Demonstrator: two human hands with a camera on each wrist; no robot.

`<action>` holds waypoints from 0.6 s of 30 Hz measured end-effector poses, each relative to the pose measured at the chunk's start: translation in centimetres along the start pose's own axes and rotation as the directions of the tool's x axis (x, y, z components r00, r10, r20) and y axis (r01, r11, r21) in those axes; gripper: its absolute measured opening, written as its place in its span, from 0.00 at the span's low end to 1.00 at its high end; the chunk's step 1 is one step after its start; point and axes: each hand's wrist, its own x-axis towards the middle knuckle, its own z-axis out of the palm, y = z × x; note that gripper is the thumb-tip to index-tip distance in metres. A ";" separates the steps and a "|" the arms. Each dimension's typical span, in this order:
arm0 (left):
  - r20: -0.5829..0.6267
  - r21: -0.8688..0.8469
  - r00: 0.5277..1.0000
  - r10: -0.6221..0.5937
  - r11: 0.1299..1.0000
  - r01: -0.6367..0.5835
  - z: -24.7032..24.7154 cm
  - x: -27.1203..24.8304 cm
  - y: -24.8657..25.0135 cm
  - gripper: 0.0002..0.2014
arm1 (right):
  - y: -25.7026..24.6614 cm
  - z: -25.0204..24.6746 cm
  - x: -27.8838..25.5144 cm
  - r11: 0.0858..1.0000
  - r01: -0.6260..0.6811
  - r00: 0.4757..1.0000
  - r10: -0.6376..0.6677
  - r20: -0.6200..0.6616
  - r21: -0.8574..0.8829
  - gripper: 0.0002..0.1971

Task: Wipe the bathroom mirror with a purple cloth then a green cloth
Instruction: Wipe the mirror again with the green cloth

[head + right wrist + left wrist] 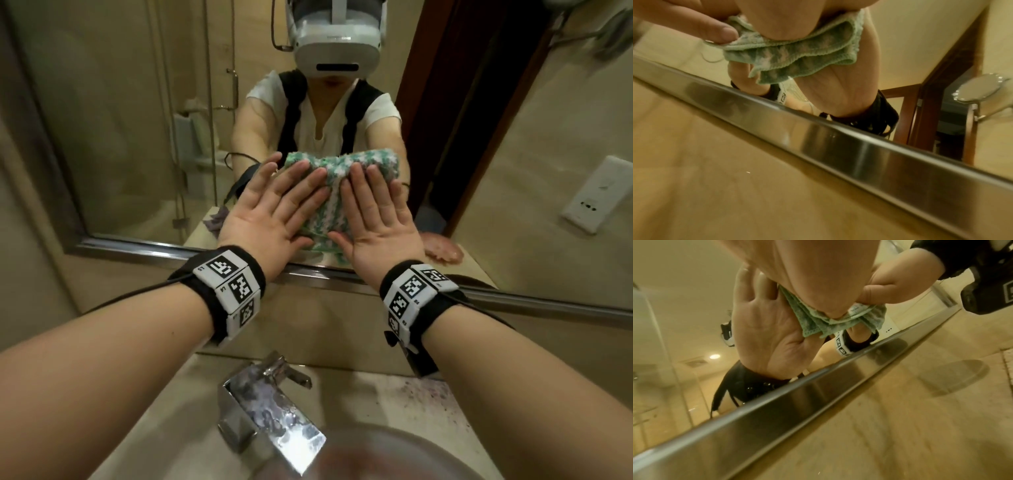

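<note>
Hidden or unclear: the centre of the green cloth (327,192) lies under both hands; only its top edge, the strip between the hands and a lower corner show in the head view. The purple cloth (216,219) appears only as a reflection, left of the left hand, mostly cut off by it. The wrist views are blurred, with each palm filling the upper frame.

Count: one green cloth, one purple cloth, one mirror (113,113), two hands.

Left hand (274,212): fingers straight and spread, flat on the cloth's left part, pressing it to the glass. Right hand (375,219): fingers straight and close together, flat on the cloth's right part. Green cloth: folded, held against the mirror just above the steel frame (137,245).

Surroundings: chrome faucet (267,414) below and between the wrists; basin (394,455) below that, cut off; wall socket (597,193) well right of the right hand; a pink item (443,248) just right of the right hand, identity unclear.
</note>
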 end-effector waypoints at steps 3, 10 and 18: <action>0.033 -0.012 0.999 -0.037 0.999 0.038 1.3 -1.4 -2.3 0.37 | -2.7 0.3 1.9 0.999 0.037 0.999 -0.037 -0.036 -0.020 0.38; 0.123 0.004 0.981 -0.147 0.989 0.147 4.1 -5.0 -7.9 0.36 | -9.5 1.1 6.3 0.994 0.108 0.993 -0.108 -0.038 -0.010 0.40; 0.267 0.016 0.898 -0.349 0.934 0.358 6.5 -8.5 -13.8 0.37 | -17.4 1.6 11.7 0.982 0.185 0.983 -0.184 -0.014 0.034 0.33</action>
